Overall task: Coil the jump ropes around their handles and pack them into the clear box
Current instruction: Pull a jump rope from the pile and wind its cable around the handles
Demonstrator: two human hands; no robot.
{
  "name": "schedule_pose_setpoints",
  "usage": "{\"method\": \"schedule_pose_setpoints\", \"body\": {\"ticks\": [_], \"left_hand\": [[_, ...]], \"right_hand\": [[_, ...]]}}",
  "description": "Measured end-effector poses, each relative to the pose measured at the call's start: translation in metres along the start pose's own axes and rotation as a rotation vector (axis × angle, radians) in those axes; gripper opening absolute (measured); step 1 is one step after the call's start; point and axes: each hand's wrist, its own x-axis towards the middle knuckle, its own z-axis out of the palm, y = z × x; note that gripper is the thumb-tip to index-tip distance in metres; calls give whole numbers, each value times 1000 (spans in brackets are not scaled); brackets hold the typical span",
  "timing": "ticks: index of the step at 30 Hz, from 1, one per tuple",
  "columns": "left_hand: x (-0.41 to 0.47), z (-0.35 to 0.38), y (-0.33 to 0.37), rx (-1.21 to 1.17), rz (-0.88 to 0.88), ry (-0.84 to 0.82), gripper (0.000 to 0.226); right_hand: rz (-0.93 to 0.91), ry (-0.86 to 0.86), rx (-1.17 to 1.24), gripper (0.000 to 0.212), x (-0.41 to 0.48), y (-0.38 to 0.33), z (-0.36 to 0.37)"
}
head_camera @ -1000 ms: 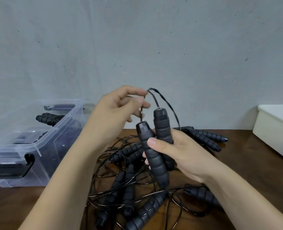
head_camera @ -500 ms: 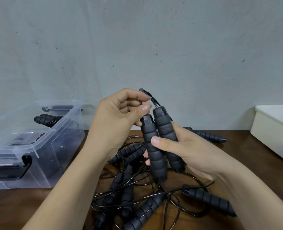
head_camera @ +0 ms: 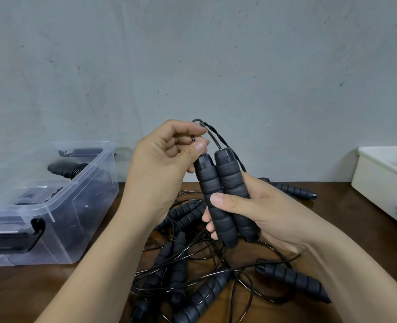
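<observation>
- Above the table [head_camera: 344,213], at frame centre, we hold two jump-rope handles [head_camera: 230,180] side by side and touching, nearly upright, with their tops tilted slightly left.
- Our right hand [head_camera: 269,213] grips both handles at mid-length. The thumb lies across the front, and the fingers curl round the back, with their tips showing at the left edge.
- Our left hand [head_camera: 160,166] sits just left of the handle tops with its fingers curled. Thumb and index finger pinch the cord [head_camera: 217,143] close above the caps.
- The cord rises from the caps in a short loop to the left fingers. A second strand runs down behind the right-side handle and passes out of view behind the right hand.
- Below both hands, a tangled pile of jump ropes [head_camera: 204,294] lies on the table, with handles and thin black cords crossing one another.
- At the left, the clear box [head_camera: 83,217] stands on the table with a coiled rope [head_camera: 62,169] inside near its far end. We cannot identify the other dark contents through the wall.
- At the right edge, a white container [head_camera: 379,183] stands on the table, well apart from the pile.
</observation>
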Motion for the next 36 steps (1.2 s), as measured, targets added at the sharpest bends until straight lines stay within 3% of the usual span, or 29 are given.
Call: {"method": "schedule_pose_setpoints", "body": {"ticks": [2,5,8,10,12,15,17,20,22,24,29,32,36], "left_hand": [[-1,1,1,103,13,-20,16],[-2,-2,3,507,171,-22,19],[-5,-2,6,712,417,-185,21],[-9,3,5,746,471,-329,25],[-13,5,3,777,417,-406,28],[-14,6,-1,859,357,-367,35],[-14,6,-3,882,362,-321,36],[-12,4,0,909,317,-137,40],[-7,0,3,833,231,28,42],[-2,-7,8,702,147,127,46],[6,-21,14,496,-27,188,47],[8,-26,13,394,-92,187,47],[6,-27,10,447,-109,92,58]], "right_hand": [[11,12,4,23,-1,-3,0],[64,-19,9,9,-6,-12,-4],[135,-104,-58,9,-12,-18,-9],[166,-193,-143,8,-16,-20,-11],[176,-248,-183,15,-18,-21,-13],[194,-266,-223,25,-19,-24,-12],[158,-224,-322,43,-17,-23,-11],[-82,109,-788,70,-13,-19,-8],[-341,334,-1115,70,-10,-16,1],[-575,456,-1357,69,-2,-11,10],[-797,545,-1409,71,22,-9,19],[-783,562,-1324,71,25,-4,24],[-705,505,-1271,79,25,-1,15]]}}
